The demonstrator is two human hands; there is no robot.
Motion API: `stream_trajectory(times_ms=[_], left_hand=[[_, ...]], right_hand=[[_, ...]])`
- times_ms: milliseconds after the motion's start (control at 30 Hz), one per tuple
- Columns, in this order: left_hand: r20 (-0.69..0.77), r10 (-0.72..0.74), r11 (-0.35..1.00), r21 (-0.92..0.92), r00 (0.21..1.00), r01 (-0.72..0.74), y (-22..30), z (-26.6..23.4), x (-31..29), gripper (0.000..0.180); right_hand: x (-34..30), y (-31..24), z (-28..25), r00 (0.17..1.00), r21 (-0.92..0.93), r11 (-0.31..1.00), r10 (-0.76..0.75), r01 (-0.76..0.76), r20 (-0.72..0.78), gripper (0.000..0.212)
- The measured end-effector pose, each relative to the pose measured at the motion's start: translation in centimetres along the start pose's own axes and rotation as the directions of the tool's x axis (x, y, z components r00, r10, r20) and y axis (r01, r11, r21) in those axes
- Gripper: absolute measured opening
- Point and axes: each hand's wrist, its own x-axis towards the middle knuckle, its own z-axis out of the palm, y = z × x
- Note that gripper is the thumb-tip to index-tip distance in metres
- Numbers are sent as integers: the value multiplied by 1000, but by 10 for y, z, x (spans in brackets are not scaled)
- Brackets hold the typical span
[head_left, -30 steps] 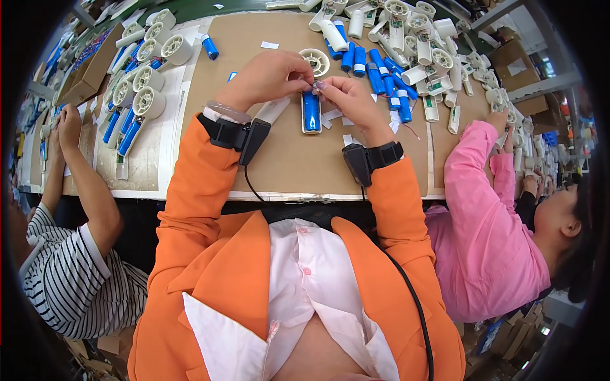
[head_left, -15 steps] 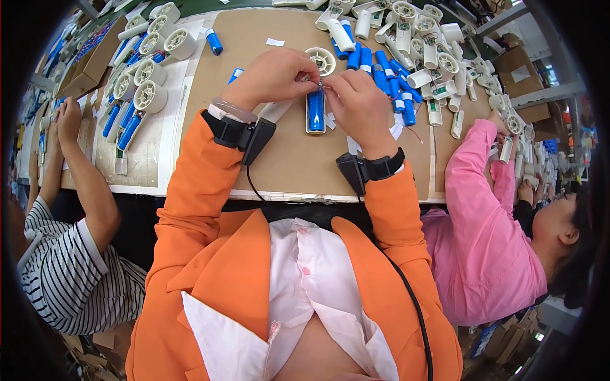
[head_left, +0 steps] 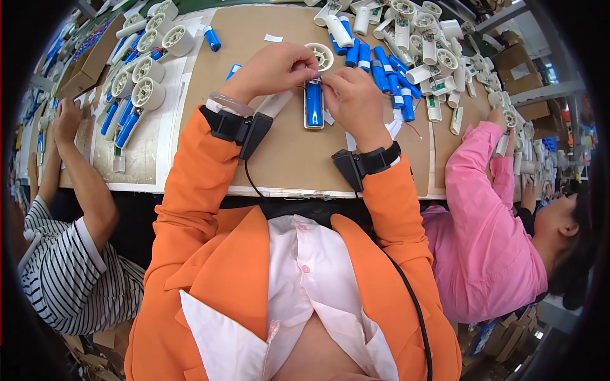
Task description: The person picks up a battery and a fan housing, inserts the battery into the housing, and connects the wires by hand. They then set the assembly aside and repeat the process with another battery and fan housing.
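In front of me lies a white housing with a round spoked head [head_left: 321, 57] and a narrow handle pointing toward me. A blue cylindrical battery [head_left: 314, 108] rests in the handle's open shell. My left hand [head_left: 279, 71] is closed in a pinch at the battery's far end, just below the round head. From the other side my right hand [head_left: 354, 105] pinches at the same spot, its fingertips close to the left ones. Whatever small parts they grip are hidden by the fingers. A white handle cover [head_left: 277, 103] lies under my left wrist.
Loose blue batteries [head_left: 379, 75] and a heap of white housings [head_left: 422, 38] lie at the far right. Housings fitted with batteries [head_left: 148, 94] stand at the left. A single battery [head_left: 211, 39] lies far left. Co-workers sit on both sides, one in a pink sleeve [head_left: 473, 159].
My fingers have shifted slightly at the battery's far end, and a bit more of that end shows between them. The housing and battery stay in nearly the same place.
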Motion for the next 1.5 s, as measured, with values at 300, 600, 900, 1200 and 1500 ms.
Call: stream_trajectory(times_ms=[300, 600, 900, 1200, 1500], left_hand=[[-210, 129, 987, -68, 969, -146, -7, -3, -3, 39], [-42, 134, 988, -69, 990, -137, -23, 9, 0, 47], [-41, 111, 993, -40, 993, -113, -24, 11, -1, 37], [-26, 129, 987, -89, 991, -131, -30, 12, 0, 34], [-25, 97, 984, -147, 995, -100, -27, 12, -1, 26]], right_hand=[[-2, 8, 4, 996, 135, 987, 78, -83, 46, 12], [1, 3, 2, 998, 34, 998, 42, -44, 49, 12], [1, 10, 7, 996, 124, 990, 66, -72, 53, 8], [-3, 26, 20, 880, 609, 635, 331, -475, 341, 11], [-1, 22, 17, 927, 547, 749, 281, -373, 249, 11]])
